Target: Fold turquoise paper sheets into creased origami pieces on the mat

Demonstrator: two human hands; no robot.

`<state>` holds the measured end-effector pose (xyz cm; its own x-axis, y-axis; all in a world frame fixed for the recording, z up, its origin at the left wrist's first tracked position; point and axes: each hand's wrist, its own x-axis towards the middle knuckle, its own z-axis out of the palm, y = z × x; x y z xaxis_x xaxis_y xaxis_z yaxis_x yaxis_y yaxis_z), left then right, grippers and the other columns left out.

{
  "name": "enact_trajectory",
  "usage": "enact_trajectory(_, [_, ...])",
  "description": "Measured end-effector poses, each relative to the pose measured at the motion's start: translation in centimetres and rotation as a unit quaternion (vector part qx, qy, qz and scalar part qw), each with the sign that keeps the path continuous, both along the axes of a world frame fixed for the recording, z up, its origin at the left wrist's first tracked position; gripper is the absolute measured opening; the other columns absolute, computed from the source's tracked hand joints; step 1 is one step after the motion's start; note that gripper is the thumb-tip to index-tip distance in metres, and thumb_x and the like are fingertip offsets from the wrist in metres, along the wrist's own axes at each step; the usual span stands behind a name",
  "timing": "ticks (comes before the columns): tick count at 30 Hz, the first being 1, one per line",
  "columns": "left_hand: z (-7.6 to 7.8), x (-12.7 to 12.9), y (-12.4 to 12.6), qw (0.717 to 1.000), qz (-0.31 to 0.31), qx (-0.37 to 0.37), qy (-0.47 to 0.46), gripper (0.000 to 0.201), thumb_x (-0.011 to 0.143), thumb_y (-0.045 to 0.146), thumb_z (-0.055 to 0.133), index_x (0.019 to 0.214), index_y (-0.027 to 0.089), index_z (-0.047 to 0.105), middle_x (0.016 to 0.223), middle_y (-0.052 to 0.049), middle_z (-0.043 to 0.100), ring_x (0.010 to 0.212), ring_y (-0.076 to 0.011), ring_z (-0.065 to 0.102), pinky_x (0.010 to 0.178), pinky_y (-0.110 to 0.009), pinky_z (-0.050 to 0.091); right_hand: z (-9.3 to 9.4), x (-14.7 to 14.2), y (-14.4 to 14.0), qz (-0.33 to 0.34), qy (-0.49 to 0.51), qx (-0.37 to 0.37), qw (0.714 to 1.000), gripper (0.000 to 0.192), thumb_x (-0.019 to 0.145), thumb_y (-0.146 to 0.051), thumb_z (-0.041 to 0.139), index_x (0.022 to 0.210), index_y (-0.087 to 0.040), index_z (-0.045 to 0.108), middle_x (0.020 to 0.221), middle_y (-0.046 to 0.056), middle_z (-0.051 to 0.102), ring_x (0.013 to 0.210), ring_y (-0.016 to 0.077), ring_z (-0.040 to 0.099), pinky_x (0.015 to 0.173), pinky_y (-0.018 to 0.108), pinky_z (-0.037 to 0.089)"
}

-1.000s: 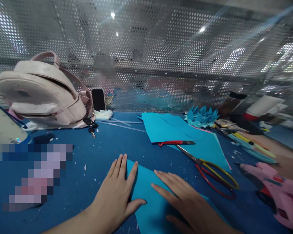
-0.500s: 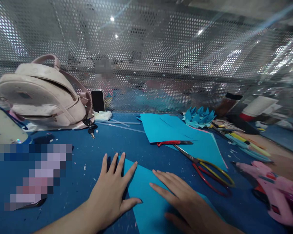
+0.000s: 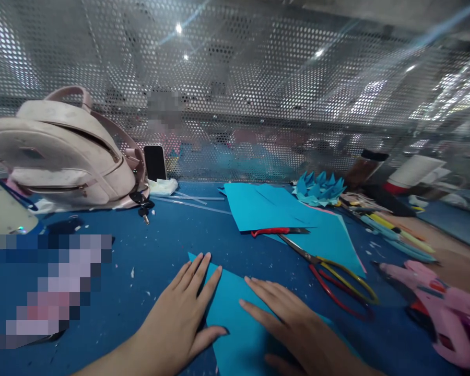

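A sheet of bright blue paper (image 3: 238, 324) lies on the dark blue table, with one pointed corner showing beyond my left fingertips. My left hand (image 3: 184, 308) rests flat along its left edge, fingers stretched out and the thumb on the paper. Across the sheet's right part lies my right hand (image 3: 293, 324), palm down with fingers extended. Neither hand grips anything. Much of the sheet's lower right is hidden under the right hand and forearm. Scissors (image 3: 317, 259) with yellow and red handles lie beyond the right hand.
More blue sheets (image 3: 274, 206) lie ahead, partly over a red-handled cutting tool (image 3: 272, 231). Behind them sits a spiky folded-paper piece (image 3: 319, 188). A pink glue gun (image 3: 426, 303) is at right. A pale backpack (image 3: 70, 156), keys (image 3: 144, 209) and a phone (image 3: 155, 163) stand at left.
My left hand has shifted slightly right and its fingers have drawn closer together, uncovering the paper's far left corner. The right hand stays nearly in place.
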<state>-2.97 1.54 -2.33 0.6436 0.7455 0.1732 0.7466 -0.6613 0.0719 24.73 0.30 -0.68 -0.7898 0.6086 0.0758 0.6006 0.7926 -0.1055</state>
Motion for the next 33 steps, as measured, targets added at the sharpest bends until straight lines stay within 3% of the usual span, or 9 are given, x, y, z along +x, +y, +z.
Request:
enact_trajectory(8, [-0.4, -0.1, 0.1, 1.0, -0.002, 0.012, -0.012, 0.081, 0.091, 0.063, 0.039, 0.153, 0.019, 0.011, 0.156, -0.018, 0.021, 0.14, -0.0395, 0.026, 0.102, -0.053, 0.044, 0.6, -0.3, 0.2, 0.009, -0.04, 0.045, 0.998, 0.059, 0.092, -0.045, 0.052, 0.146, -0.024, 0.038, 0.15, 0.012, 0.036, 0.132, 0.0309, 0.044, 0.101, 0.045, 0.046])
enact_trajectory(16, [-0.7, -0.3, 0.4, 1.0, 0.003, 0.019, 0.0, 0.084, 0.088, 0.068, 0.039, 0.153, 0.02, 0.015, 0.154, -0.019, 0.028, 0.137, -0.0426, 0.032, 0.101, -0.055, 0.043, -0.1, 0.4, 0.2, -0.008, -0.001, 0.076, 0.997, 0.056, 0.092, -0.043, 0.052, 0.145, -0.03, 0.039, 0.151, 0.007, 0.037, 0.129, 0.0276, 0.048, 0.104, 0.041, 0.044])
enact_trajectory(23, [-1.0, -0.3, 0.0, 0.997, 0.025, 0.066, 0.029, 0.09, 0.084, 0.072, 0.038, 0.152, 0.017, 0.019, 0.148, -0.027, 0.035, 0.131, -0.0484, 0.039, 0.095, -0.058, 0.047, -0.1, 0.4, 0.2, -0.008, 0.001, 0.105, 0.994, 0.05, 0.092, -0.042, 0.053, 0.141, -0.034, 0.043, 0.149, 0.006, 0.041, 0.125, 0.0259, 0.051, 0.101, 0.04, 0.047])
enact_trajectory(29, [-0.6, -0.3, 0.1, 0.999, -0.004, 0.047, 0.013, 0.086, 0.09, 0.065, 0.039, 0.154, 0.017, 0.006, 0.154, -0.021, 0.026, 0.137, -0.0401, 0.033, 0.102, -0.051, 0.044, -0.1, 0.3, 0.2, -0.001, 0.004, 0.092, 0.996, 0.046, 0.093, -0.043, 0.051, 0.138, -0.033, 0.048, 0.148, 0.006, 0.042, 0.125, 0.0252, 0.05, 0.102, 0.038, 0.045])
enact_trajectory(33, [0.1, -0.3, 0.3, 0.999, -0.037, 0.007, 0.001, 0.071, 0.097, 0.054, 0.034, 0.153, 0.021, 0.004, 0.157, -0.014, 0.021, 0.14, -0.0335, 0.029, 0.107, -0.05, 0.04, 0.0, 0.2, 0.2, -0.001, 0.004, 0.09, 0.996, 0.045, 0.093, -0.041, 0.051, 0.138, -0.033, 0.048, 0.148, 0.007, 0.042, 0.125, 0.0254, 0.05, 0.102, 0.04, 0.044])
